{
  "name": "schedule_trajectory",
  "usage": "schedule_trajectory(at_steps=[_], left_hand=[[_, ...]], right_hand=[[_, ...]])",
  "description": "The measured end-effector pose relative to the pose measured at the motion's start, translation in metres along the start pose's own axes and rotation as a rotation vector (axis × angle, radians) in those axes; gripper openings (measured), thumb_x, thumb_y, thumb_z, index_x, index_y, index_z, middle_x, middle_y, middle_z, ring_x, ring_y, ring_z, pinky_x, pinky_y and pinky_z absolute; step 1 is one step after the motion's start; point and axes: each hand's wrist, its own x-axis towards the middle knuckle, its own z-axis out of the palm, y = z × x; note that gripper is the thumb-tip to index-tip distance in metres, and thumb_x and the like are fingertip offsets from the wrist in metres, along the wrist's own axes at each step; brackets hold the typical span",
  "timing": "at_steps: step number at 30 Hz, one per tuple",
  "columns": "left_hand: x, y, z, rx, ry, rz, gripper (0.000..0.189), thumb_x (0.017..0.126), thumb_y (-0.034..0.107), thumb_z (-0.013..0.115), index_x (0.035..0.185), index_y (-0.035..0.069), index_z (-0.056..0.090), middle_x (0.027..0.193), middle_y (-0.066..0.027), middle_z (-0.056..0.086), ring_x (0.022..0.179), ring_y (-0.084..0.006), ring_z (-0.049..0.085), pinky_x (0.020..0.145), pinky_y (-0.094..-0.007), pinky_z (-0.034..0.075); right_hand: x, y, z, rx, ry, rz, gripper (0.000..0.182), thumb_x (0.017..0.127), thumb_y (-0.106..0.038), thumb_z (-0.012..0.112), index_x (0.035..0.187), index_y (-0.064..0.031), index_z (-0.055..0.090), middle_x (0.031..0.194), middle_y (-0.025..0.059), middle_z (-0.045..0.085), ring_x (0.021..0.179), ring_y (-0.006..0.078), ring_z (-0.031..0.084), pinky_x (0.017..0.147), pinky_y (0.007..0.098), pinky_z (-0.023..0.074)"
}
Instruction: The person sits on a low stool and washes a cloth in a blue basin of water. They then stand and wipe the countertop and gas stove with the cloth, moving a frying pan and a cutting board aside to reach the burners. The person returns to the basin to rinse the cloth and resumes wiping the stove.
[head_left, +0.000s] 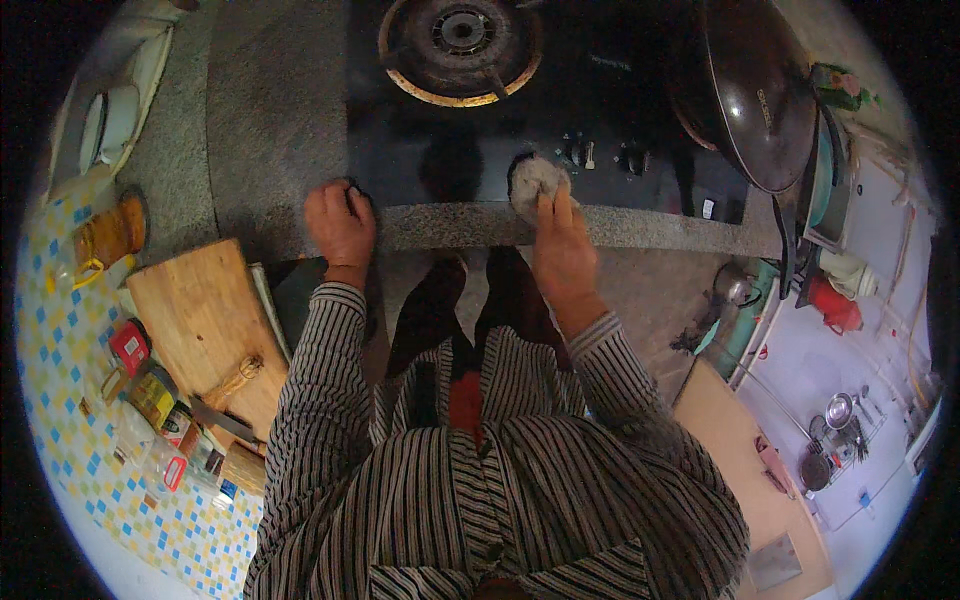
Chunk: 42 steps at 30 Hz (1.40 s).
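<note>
My right hand presses a bunched, pale grey cloth onto the front edge of a black glass gas hob. Part of the cloth overlaps the speckled stone countertop. To the right of the cloth are two control knobs on the hob. My left hand rests curled on the countertop by the hob's front left corner, and nothing shows in it. Beyond both hands is a round burner with a rusty yellowish ring.
A dark wok stands on the hob's right side, its handle jutting over the front edge. At left are a wooden cutting board, a knife and several containers. A metal kettle sits low at right. Utensils hang beyond.
</note>
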Motion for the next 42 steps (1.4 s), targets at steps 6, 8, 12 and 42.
schedule_trajectory(at_steps=[6, 8, 12, 42], left_hand=[[0.007, -0.003, -0.002, 0.002, -0.001, -0.081, 0.014, 0.082, 0.011, 0.062, 0.094, 0.005, 0.058, 0.095, -0.0159, 0.058, 0.091, -0.0361, 0.054, 0.08, -0.0461, 0.044], [0.0, -0.013, -0.001, 0.0, -0.01, -0.079, 0.015, 0.081, 0.011, 0.062, 0.094, 0.005, 0.057, 0.095, -0.0153, 0.058, 0.091, -0.0357, 0.054, 0.08, -0.046, 0.044], [-0.003, 0.006, -0.009, -0.095, -0.027, -0.087, 0.017, 0.08, 0.01, 0.062, 0.096, 0.006, 0.056, 0.096, -0.0141, 0.058, 0.09, -0.0347, 0.054, 0.08, -0.046, 0.043], [-0.026, -0.054, -0.017, -0.264, 0.058, -0.164, 0.02, 0.083, 0.006, 0.056, 0.103, 0.005, 0.056, 0.1, -0.0144, 0.057, 0.095, -0.0343, 0.054, 0.083, -0.0439, 0.042]], right_hand=[[0.082, -0.024, -0.02, -0.02, -0.057, 0.117, 0.056, 0.079, -0.007, 0.058, 0.131, 0.005, 0.042, 0.141, 0.0303, 0.034, 0.1, 0.0323, 0.062, 0.076, 0.0339, 0.0569], [0.06, -0.03, -0.009, 0.035, 0.031, 0.001, 0.052, 0.079, -0.007, 0.057, 0.128, 0.0049, 0.046, 0.14, 0.0289, 0.037, 0.103, 0.0341, 0.06, 0.078, 0.0374, 0.0554], [0.02, -0.052, -0.011, 0.078, 0.047, -0.225, 0.051, 0.076, -0.004, 0.06, 0.126, 0.0027, 0.049, 0.138, 0.0242, 0.04, 0.115, 0.0396, 0.051, 0.094, 0.0442, 0.0457], [0.084, -0.192, 0.016, 0.112, 0.168, -0.462, 0.041, 0.081, -0.009, 0.056, 0.12, 0.0025, 0.052, 0.128, 0.0234, 0.05, 0.117, 0.0408, 0.046, 0.095, 0.0476, 0.0386]])
